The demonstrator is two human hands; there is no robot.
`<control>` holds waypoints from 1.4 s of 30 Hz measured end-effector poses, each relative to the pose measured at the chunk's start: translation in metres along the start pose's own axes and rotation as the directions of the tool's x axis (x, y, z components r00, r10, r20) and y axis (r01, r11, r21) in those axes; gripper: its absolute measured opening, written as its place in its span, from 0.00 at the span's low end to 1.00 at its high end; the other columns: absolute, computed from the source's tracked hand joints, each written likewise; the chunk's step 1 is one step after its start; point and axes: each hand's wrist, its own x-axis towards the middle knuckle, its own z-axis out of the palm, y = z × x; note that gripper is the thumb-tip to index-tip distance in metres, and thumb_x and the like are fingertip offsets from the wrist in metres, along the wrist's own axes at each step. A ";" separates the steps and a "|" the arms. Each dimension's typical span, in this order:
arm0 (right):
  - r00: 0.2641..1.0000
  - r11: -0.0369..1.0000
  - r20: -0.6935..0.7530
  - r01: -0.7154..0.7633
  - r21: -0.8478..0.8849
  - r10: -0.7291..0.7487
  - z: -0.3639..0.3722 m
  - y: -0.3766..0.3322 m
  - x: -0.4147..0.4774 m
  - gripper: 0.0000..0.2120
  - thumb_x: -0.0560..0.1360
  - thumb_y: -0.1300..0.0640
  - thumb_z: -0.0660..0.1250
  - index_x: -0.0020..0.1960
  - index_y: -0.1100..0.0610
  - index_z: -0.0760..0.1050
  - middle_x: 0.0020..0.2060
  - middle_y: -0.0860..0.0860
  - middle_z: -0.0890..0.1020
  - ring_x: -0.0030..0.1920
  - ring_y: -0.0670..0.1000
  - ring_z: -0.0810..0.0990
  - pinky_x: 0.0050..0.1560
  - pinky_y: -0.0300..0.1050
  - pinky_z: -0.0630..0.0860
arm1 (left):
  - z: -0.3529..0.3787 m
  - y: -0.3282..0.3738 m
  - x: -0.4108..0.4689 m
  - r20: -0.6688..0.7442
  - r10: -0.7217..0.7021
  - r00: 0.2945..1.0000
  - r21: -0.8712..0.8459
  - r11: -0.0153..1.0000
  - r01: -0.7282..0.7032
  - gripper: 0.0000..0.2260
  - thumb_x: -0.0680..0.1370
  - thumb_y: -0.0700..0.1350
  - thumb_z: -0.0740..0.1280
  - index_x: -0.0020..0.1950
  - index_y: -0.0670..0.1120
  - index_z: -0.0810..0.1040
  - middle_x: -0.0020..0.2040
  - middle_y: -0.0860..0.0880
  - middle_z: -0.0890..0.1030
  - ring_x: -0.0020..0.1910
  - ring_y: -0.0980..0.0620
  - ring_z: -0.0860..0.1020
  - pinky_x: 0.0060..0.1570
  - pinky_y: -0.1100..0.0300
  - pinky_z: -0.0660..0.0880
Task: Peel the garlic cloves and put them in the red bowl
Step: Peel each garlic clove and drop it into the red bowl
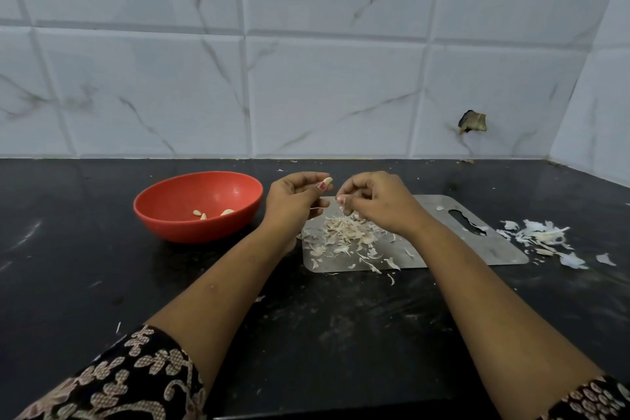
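Head view: left grip (293, 201) pinches a garlic clove (328, 180), long axis toward 2 o'clock. Red bowl (191, 230) lies at its 9 o'clock; right grip (378, 204) is curled, hold unclear.

my home kitchen, black stone counter (102, 283), marble-look wall tiles (324, 92), steel chopping board (477, 249), garlic skins (344, 235) everywhere

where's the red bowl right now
In the head view the red bowl sits on the black counter, left of centre, just beside the left hand.

bowl (197, 206) left of board (477, 242)
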 end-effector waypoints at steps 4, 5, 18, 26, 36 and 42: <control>0.991 0.996 -0.126 0.031 -0.089 -0.043 0.002 0.005 0.003 0.07 0.74 0.60 0.72 0.45 0.49 0.79 0.37 0.42 0.81 0.33 0.37 0.77 0.39 0.32 0.72 | 0.001 -0.002 0.000 0.001 0.018 1.000 0.101 0.995 -0.018 0.04 0.77 0.39 0.69 0.51 0.44 0.82 0.41 0.46 0.83 0.31 0.57 0.77 0.34 0.66 0.75; 0.984 0.996 -0.168 0.041 -0.075 -0.053 0.003 0.006 0.003 0.07 0.74 0.60 0.72 0.46 0.49 0.79 0.38 0.42 0.81 0.34 0.38 0.78 0.40 0.34 0.74 | 0.002 -0.003 0.000 0.007 0.024 1.000 0.126 0.992 -0.025 0.04 0.77 0.39 0.69 0.50 0.45 0.83 0.42 0.46 0.84 0.31 0.57 0.77 0.34 0.65 0.75; 0.971 0.980 -0.232 0.010 -0.197 -0.057 0.014 0.004 0.003 0.01 0.77 0.53 0.68 0.47 0.49 0.79 0.33 0.43 0.80 0.34 0.45 0.79 0.40 0.52 0.81 | 0.006 -0.007 -0.001 0.067 0.070 0.995 0.118 0.990 -0.078 0.08 0.75 0.43 0.72 0.52 0.44 0.84 0.40 0.49 0.84 0.39 0.59 0.80 0.39 0.65 0.76; 0.988 0.980 -0.157 -0.044 -0.192 0.013 0.019 0.008 0.008 0.06 0.78 0.53 0.67 0.43 0.49 0.81 0.37 0.45 0.83 0.38 0.47 0.81 0.44 0.53 0.80 | 0.006 -0.010 0.001 -0.013 0.115 0.993 0.254 0.961 -0.108 0.05 0.77 0.40 0.70 0.49 0.47 0.85 0.42 0.49 0.85 0.38 0.59 0.79 0.36 0.67 0.76; 0.998 0.915 -0.053 -0.002 -0.403 -0.021 0.014 0.002 0.002 0.09 0.80 0.55 0.61 0.49 0.50 0.81 0.39 0.45 0.82 0.29 0.41 0.70 0.31 0.40 0.65 | 0.003 -0.007 -0.001 0.060 0.196 0.979 0.464 0.863 -0.202 0.08 0.78 0.38 0.67 0.49 0.46 0.85 0.41 0.51 0.84 0.40 0.57 0.81 0.36 0.68 0.77; 0.995 0.890 -0.082 0.020 -0.455 -0.064 0.015 -0.001 -0.001 0.09 0.80 0.53 0.60 0.50 0.51 0.79 0.40 0.47 0.83 0.35 0.47 0.77 0.34 0.41 0.71 | 0.004 -0.009 0.000 0.034 0.143 0.989 0.345 0.927 -0.146 0.07 0.78 0.38 0.67 0.49 0.45 0.85 0.39 0.52 0.83 0.35 0.66 0.78 0.34 0.68 0.75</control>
